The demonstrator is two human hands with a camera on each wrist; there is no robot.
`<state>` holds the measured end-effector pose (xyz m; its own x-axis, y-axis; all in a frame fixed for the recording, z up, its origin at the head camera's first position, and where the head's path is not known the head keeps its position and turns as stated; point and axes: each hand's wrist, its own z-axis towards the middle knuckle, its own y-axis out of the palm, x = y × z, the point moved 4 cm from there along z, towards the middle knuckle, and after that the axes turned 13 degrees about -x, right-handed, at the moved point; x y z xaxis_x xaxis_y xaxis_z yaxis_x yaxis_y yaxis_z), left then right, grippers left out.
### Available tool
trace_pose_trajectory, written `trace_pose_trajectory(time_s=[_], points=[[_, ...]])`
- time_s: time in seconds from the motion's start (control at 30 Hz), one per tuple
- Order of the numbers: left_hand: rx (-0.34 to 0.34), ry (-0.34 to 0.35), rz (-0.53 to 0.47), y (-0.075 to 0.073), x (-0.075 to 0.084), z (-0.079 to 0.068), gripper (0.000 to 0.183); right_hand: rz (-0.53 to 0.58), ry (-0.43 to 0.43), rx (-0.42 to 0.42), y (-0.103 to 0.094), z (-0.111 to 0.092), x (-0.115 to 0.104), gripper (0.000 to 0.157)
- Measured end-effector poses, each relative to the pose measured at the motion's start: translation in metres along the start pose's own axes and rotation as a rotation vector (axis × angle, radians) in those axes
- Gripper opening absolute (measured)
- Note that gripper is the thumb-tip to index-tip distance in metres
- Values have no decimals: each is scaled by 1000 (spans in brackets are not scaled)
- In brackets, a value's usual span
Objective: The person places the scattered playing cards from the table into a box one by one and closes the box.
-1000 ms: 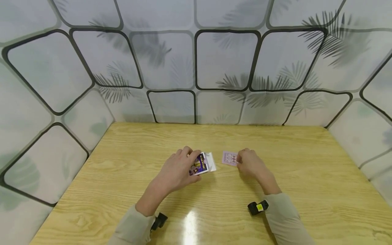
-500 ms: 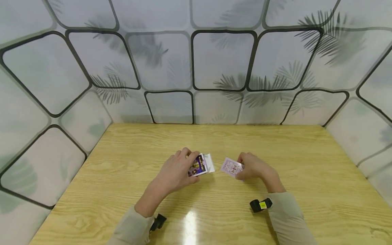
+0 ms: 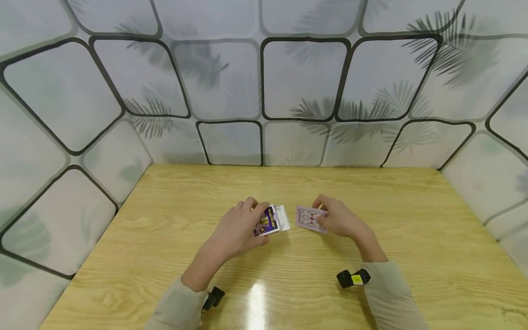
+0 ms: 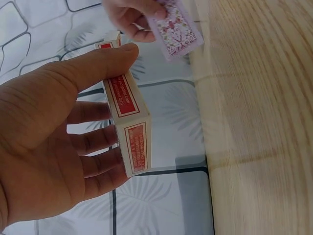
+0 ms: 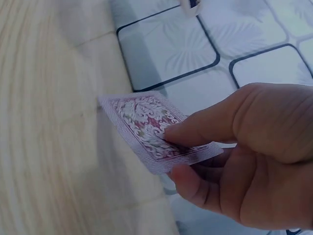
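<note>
My left hand (image 3: 236, 229) holds a playing card box (image 3: 268, 221) between thumb and fingers, its white end flap (image 3: 283, 217) standing out toward the right. Red printed panels show on the box (image 4: 128, 105) in the left wrist view. To the right of the flap, my right hand (image 3: 342, 220) pinches a playing card (image 3: 308, 218), patterned back up. The right wrist view shows the thumb on top of the card (image 5: 146, 125) and fingers beneath; whether it is one card or a few together I cannot tell. A small gap separates card and box.
Both hands are above a light wood table (image 3: 165, 197). A patterned fabric backdrop (image 3: 305, 82) rises behind it and along both sides. Black wrist cameras sit at the left cuff (image 3: 213, 299) and right cuff (image 3: 352, 278).
The right hand has lifted the card off the table and turned it, first tilted and now more level, facing the box flap. The left hand and box have hardly moved.
</note>
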<state>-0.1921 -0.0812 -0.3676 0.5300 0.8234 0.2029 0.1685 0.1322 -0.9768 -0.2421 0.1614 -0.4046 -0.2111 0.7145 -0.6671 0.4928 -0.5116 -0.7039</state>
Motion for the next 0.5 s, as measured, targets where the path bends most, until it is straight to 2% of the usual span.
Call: trace_pose_trajectory(time_s=[0.2,0.37,0.5], points=[[7,4,13,-2,0,-1,79,16,-87,64,-8,-8,-16,27],[13,9,10,-3,0,-2,78,26,-136,137,-14,-16,-31,20],[19,12,7,-3,0,-2,78,52,-138,189,-18,-24,-40,15]])
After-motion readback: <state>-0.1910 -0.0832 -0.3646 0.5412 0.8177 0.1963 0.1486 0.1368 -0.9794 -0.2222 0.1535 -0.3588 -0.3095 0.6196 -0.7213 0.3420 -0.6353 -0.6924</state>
